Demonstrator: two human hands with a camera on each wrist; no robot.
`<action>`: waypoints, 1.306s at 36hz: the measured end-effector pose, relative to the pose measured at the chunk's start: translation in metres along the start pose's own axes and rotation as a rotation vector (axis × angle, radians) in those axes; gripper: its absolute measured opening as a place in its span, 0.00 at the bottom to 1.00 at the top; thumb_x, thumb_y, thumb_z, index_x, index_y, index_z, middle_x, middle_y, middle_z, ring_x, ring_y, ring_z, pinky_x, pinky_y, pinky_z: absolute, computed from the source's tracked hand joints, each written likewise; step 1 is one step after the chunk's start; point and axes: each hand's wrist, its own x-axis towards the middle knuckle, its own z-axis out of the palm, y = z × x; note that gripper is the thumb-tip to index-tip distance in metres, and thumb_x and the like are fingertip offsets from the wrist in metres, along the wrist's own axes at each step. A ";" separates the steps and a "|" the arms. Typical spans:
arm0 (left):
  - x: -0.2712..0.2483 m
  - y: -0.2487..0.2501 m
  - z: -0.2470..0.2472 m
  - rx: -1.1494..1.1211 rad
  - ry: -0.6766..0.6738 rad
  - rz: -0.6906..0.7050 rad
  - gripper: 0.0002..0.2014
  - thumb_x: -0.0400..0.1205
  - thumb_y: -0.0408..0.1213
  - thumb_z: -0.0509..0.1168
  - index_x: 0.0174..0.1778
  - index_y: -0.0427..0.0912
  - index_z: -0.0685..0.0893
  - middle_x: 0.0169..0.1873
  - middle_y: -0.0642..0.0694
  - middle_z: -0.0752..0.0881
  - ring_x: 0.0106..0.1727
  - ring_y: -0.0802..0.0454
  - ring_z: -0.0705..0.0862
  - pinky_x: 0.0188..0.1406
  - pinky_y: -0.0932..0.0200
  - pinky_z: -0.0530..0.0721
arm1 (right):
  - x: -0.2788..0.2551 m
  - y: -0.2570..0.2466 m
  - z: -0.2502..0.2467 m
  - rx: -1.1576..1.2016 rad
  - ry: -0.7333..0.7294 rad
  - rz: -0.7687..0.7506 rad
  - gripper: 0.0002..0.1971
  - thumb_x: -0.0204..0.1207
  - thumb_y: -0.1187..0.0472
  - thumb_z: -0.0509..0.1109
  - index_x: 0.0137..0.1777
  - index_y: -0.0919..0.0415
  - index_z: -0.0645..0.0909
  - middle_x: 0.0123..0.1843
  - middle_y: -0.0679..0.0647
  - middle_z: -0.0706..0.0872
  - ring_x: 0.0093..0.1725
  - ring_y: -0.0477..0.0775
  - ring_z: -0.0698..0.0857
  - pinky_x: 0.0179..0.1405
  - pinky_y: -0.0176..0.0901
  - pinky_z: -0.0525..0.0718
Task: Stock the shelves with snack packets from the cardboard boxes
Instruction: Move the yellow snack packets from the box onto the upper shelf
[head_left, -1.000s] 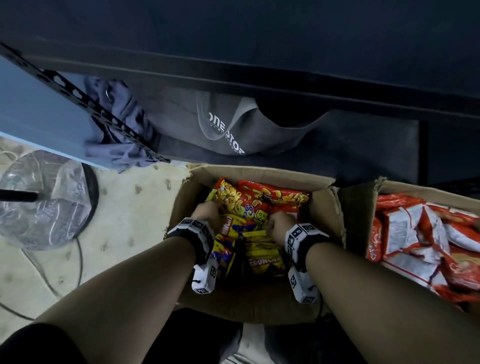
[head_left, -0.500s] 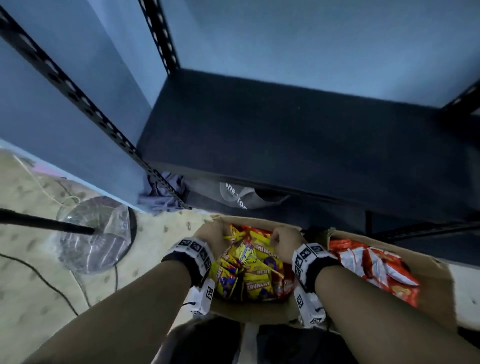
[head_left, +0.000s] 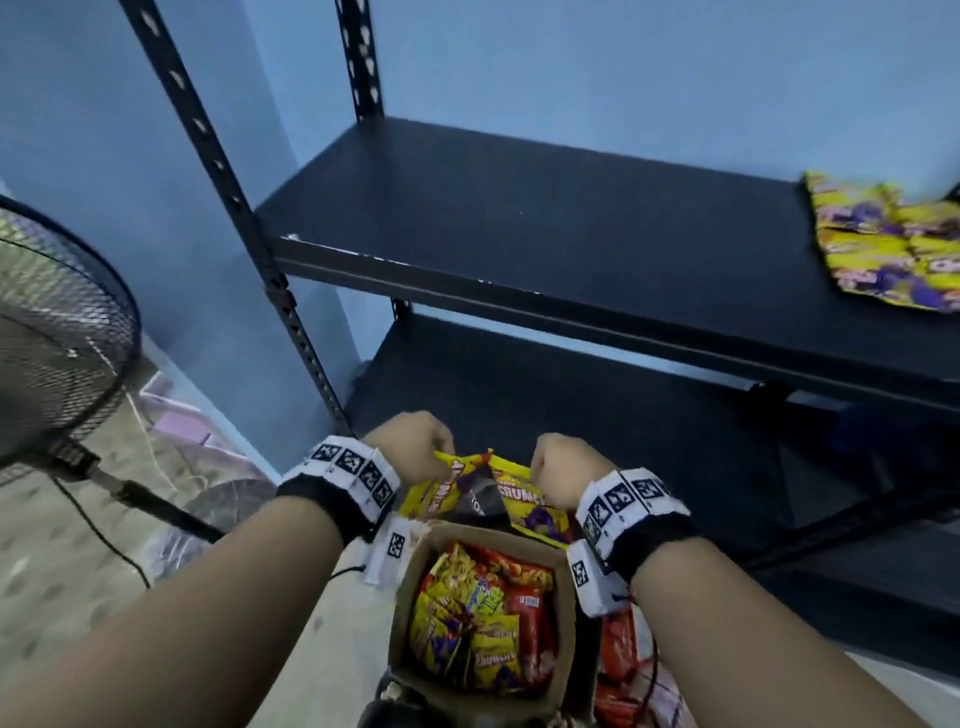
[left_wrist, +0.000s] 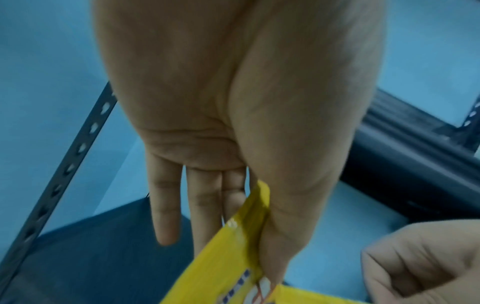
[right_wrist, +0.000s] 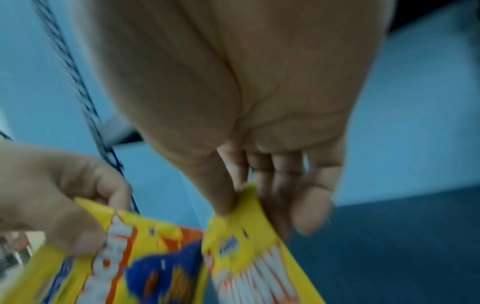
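Packets of snacks, yellow foil with purple and orange print (head_left: 511, 493), hang in the air above the open brown cardboard box (head_left: 410, 571), held by their top seams. The left hand (head_left: 410, 447) pinches one corner seam between thumb and the fingers behind it, the remaining fingers straight; the right hand (head_left: 561, 470) pinches the seam of the neighbouring yellow packet the same way. The wrist views confirm both pinches on the yellow edges, though how many packets hang in the bunch I cannot tell.

Below them the box holds more yellow and red packets (head_left: 483, 623), and a second lot of red packets (head_left: 618, 654) lies just beside it to the right. Ahead stands the black metal shelving rack (head_left: 519, 234); its upper board carries only a few yellow-and-purple packets (head_left: 883, 244) at the far right, and the board beneath looks bare as far as it shows. A black wire-caged standing fan (head_left: 57, 332) stands to the left on the floor.

The step in hand seems to be the carry from box to shelf. Next, I judge, comes a lift forward over the board's front lip and a release of both pinches there, with care that the slippery foil does not slide off.
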 end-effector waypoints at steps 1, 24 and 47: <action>-0.004 0.004 -0.013 0.014 0.003 0.015 0.04 0.74 0.44 0.77 0.39 0.52 0.88 0.36 0.58 0.87 0.38 0.60 0.84 0.37 0.62 0.79 | -0.006 -0.005 -0.010 -0.016 0.004 -0.008 0.10 0.75 0.69 0.62 0.33 0.59 0.77 0.35 0.56 0.83 0.36 0.58 0.85 0.31 0.46 0.81; -0.029 0.115 -0.227 0.132 0.235 0.394 0.08 0.78 0.38 0.69 0.50 0.55 0.85 0.47 0.57 0.87 0.45 0.58 0.87 0.45 0.51 0.89 | -0.104 -0.015 -0.193 0.165 0.547 -0.251 0.06 0.85 0.57 0.69 0.45 0.50 0.82 0.44 0.45 0.87 0.43 0.46 0.87 0.36 0.39 0.79; 0.104 0.184 -0.287 0.153 0.423 0.512 0.25 0.79 0.37 0.75 0.70 0.49 0.75 0.55 0.50 0.82 0.53 0.49 0.84 0.52 0.52 0.83 | -0.052 0.054 -0.277 0.180 0.753 0.066 0.02 0.82 0.58 0.71 0.48 0.52 0.83 0.46 0.49 0.88 0.42 0.47 0.86 0.42 0.44 0.82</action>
